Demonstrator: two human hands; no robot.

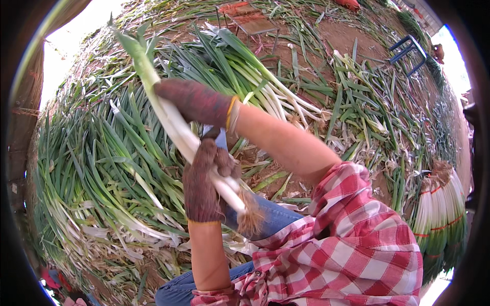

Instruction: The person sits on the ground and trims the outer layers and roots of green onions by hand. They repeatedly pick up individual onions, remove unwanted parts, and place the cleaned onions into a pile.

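Observation:
My left hand (203, 179), in a dark, soiled knit glove, is closed around the white lower shafts of green onions (183, 139), which look like two at the root end. Further up, my right hand (195, 101) wraps the stalk in a similar yellow-cuffed glove, slightly blurred. Tangled roots (250, 216) hang over my jeans; the green tops point to the upper left. A dark thing, too unclear to name, shows between my hands. Beside and beyond them lie a large heap of green onions (115, 153) and a smaller pile (245, 72).
Tied bundles of green onions (440, 214) stand at the right. A low metal-legged stool (252, 23) is at the top, and a blue stool frame (409, 53) at the upper right. Loose leaves (356, 88) litter the soil. Part of a person (57, 279) shows at the lower left.

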